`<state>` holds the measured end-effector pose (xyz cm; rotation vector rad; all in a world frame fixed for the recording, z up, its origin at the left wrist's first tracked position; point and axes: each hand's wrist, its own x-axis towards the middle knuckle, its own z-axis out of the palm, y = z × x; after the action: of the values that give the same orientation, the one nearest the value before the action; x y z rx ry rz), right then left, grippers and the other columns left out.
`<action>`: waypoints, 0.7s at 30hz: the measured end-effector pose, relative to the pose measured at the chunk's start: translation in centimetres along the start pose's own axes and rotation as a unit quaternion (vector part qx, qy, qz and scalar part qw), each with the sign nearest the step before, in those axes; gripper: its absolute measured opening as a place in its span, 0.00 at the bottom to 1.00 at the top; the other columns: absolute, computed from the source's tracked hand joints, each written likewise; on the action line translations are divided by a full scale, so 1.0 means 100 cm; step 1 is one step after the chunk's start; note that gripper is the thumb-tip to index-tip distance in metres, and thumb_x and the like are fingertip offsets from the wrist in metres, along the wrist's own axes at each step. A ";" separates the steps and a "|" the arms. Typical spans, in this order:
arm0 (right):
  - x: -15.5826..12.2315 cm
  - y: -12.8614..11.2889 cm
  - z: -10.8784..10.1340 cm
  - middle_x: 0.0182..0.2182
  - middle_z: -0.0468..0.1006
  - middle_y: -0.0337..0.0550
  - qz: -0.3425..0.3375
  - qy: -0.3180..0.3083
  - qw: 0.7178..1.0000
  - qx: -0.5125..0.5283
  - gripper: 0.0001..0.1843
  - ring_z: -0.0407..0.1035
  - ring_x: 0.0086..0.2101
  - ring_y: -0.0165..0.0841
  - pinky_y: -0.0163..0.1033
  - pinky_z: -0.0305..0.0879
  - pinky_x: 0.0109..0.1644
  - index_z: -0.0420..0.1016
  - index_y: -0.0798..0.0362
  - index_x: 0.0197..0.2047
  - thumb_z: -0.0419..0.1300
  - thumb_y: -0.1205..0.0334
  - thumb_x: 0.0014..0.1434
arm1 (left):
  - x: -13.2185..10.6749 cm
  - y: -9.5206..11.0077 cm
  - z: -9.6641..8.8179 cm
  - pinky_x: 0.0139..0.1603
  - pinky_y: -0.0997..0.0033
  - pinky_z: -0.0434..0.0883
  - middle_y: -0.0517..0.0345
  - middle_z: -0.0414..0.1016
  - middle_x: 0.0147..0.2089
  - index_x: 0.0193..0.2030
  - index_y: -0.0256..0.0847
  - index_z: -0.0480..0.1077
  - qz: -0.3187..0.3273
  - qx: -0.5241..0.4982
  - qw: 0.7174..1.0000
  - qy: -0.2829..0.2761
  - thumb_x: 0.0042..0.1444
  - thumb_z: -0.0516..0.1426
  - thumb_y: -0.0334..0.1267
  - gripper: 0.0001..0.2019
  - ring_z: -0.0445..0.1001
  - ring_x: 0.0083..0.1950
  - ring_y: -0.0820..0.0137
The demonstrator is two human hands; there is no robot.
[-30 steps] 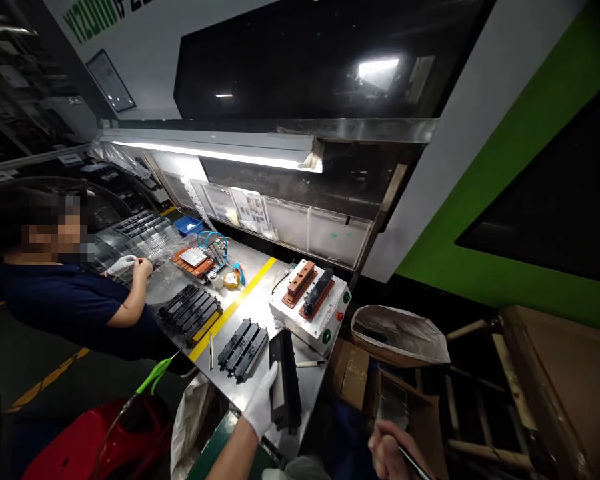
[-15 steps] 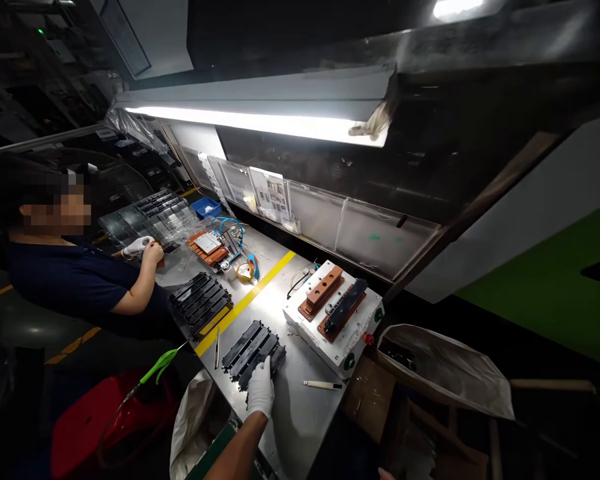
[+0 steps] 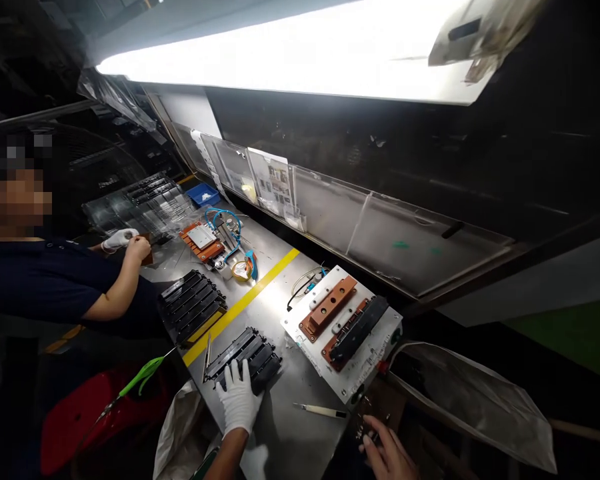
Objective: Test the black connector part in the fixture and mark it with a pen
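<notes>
Since half a second ago the view has tipped down and closer to the bench [image 3: 290,427], so the strip light [image 3: 290,53] now fills the top; the gloved left hand [image 3: 237,400] has slid back a little along the row of black parts [image 3: 243,353], and the bare right hand [image 3: 387,453] has come up into the bottom edge.

Working from big to small: the bench is a steel top with a yellow stripe [image 3: 240,303] across it. Right of the stripe sits a white fixture box [image 3: 367,363] carrying two brown blocks, one topped by a long black part [image 3: 357,330]. Left of the stripe a second row of black parts [image 3: 190,303] lies near a co-worker's arm [image 3: 113,297].

The left hand lies flat, fingers spread, on the near end of the row, pressing on it, not gripping. The parts are long ribbed black mouldings lying side by side just beside the stripe, between a slim blade [image 3: 207,347] and the box. To square the row well, I judge it best to keep the palm flat and push evenly so none rides up.

The right hand hovers half curled off the bench edge, holding nothing I can make out, near a small pen-like tool [image 3: 320,411]
</notes>
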<state>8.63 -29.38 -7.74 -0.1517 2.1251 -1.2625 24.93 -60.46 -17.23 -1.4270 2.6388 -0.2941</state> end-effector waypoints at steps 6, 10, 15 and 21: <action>0.066 -0.032 -0.007 0.51 0.78 0.53 -0.087 0.033 0.991 -0.092 0.24 0.77 0.48 0.44 0.45 0.76 0.48 0.74 0.53 0.56 0.52 0.49 0.63 | 0.029 -0.002 -0.001 0.63 0.36 0.58 0.34 0.59 0.72 0.71 0.34 0.58 0.001 0.053 0.998 0.021 0.55 0.56 0.50 0.39 0.54 0.71 0.43; 0.102 -0.064 -0.007 0.50 0.78 0.58 -0.108 0.067 0.971 -0.201 0.23 0.73 0.52 0.47 0.48 0.71 0.55 0.74 0.59 0.56 0.47 0.60 0.64 | 0.039 0.002 0.004 0.62 0.39 0.59 0.36 0.58 0.73 0.71 0.33 0.56 -0.008 0.085 0.996 0.029 0.56 0.56 0.52 0.40 0.53 0.72 0.45; 0.117 -0.097 -0.012 0.51 0.75 0.63 -0.065 0.049 0.960 -0.269 0.26 0.72 0.54 0.49 0.47 0.66 0.57 0.68 0.65 0.63 0.47 0.69 0.64 | 0.042 0.008 -0.003 0.64 0.45 0.58 0.37 0.58 0.73 0.70 0.31 0.57 -0.010 0.119 0.992 0.033 0.55 0.56 0.53 0.40 0.55 0.72 0.47; 0.084 -0.091 -0.011 0.46 0.78 0.57 -0.019 0.130 0.977 -0.165 0.15 0.77 0.44 0.42 0.40 0.72 0.44 0.66 0.56 0.53 0.49 0.67 0.65 | 0.035 0.011 -0.044 0.62 0.43 0.63 0.24 0.60 0.70 0.67 0.21 0.56 0.032 -0.080 0.996 0.035 0.54 0.50 0.53 0.41 0.58 0.70 0.42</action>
<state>-0.61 -36.79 -3.94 -0.1782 2.5615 -0.9833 21.28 -62.30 -13.22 -1.3975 2.8158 -0.1300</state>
